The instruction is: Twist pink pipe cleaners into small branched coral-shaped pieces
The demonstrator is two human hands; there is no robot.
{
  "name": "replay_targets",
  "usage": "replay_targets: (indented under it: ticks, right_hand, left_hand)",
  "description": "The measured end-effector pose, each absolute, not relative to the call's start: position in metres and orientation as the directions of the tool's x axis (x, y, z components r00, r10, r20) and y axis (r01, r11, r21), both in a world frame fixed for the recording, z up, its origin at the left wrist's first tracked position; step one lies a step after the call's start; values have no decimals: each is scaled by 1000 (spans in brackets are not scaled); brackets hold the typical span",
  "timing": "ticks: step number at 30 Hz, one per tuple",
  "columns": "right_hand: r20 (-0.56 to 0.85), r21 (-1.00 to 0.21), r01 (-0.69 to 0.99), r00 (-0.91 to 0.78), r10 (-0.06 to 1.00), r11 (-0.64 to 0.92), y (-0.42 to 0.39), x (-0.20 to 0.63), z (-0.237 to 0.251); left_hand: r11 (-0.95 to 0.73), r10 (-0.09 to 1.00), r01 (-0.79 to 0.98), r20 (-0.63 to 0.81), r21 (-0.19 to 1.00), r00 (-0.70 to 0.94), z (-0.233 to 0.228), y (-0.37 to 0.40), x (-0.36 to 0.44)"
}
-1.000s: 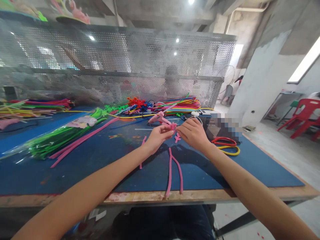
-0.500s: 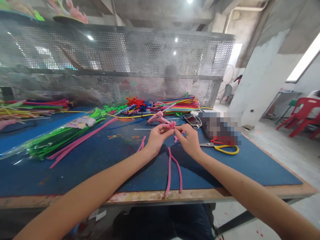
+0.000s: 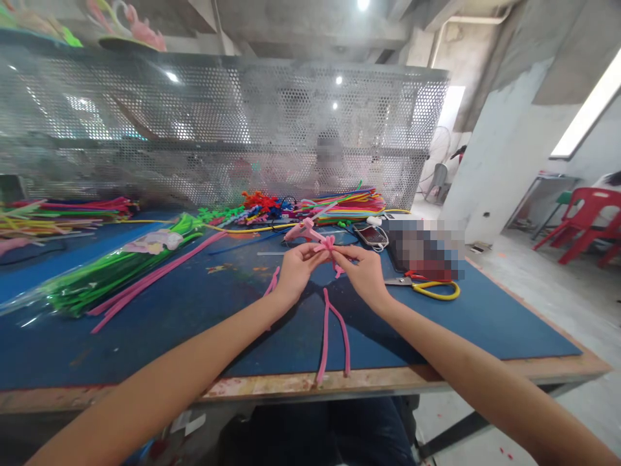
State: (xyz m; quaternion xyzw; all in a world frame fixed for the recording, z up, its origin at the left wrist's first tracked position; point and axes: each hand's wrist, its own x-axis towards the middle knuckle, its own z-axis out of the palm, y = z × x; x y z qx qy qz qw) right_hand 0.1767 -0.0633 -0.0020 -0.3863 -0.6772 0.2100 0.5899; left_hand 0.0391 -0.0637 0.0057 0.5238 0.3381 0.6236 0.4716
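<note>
Between the fingertips of both hands is a small pink pipe-cleaner flower, its loops showing above the fingers. My left hand pinches it from the left, and my right hand pinches it from the right. Both are raised over the blue mat. Below them a bent pink pipe cleaner lies with its two legs toward the table's front edge. Another pink piece is partly hidden by my left hand. Just behind the hands rests a pink glue gun.
Yellow-handled scissors lie right of my hands, beside a phone with a white cable. A bag of green pipe cleaners and long pink stems lie left. Colourful bundles sit before a perforated metal screen.
The pink loops between my fingers have spread from a tight bunch into a more open flower shape. Both hands stay in nearly the same place, and the view has shifted slightly.
</note>
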Motion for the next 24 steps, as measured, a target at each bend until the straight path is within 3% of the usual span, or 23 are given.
replay_targets:
  ticks: [5, 10, 12, 14, 16, 19, 21, 24]
  right_hand:
    - [593, -772, 259, -34, 805, 580, -61, 178, -4]
    - [504, -796, 338, -88, 859, 501, -55, 180, -3]
    - [417, -855, 300, -85, 905, 422, -50, 181, -3]
    - [324, -922, 188, -100, 941, 337, -45, 182, -5]
    - [251, -962, 75, -152, 956, 264, -42, 182, -7]
    - [211, -976, 7, -229, 950, 218, -42, 181, -11]
    - [230, -971, -5, -270, 935, 238, -42, 180, -13]
    - [273, -959, -4, -294, 916, 284, -43, 178, -14]
  left_hand:
    - [-386, 922, -66, 386, 920, -6, 6, -63, 34]
    - [-324, 946, 62, 324, 944, 20, 0, -60, 32]
    - [-415, 906, 228, 422, 881, 16, 0, -59, 30]
    - [-585, 776, 476, 624, 657, 92, 3, -59, 25]
    - [-683, 580, 673, 769, 282, 267, 10, -58, 19]
    - [-617, 337, 765, 818, -183, 466, 19, -57, 11]
    - [-552, 243, 753, 795, -357, 555, 22, -56, 7]
    - [-505, 194, 702, 726, -503, 659, 25, -56, 7]
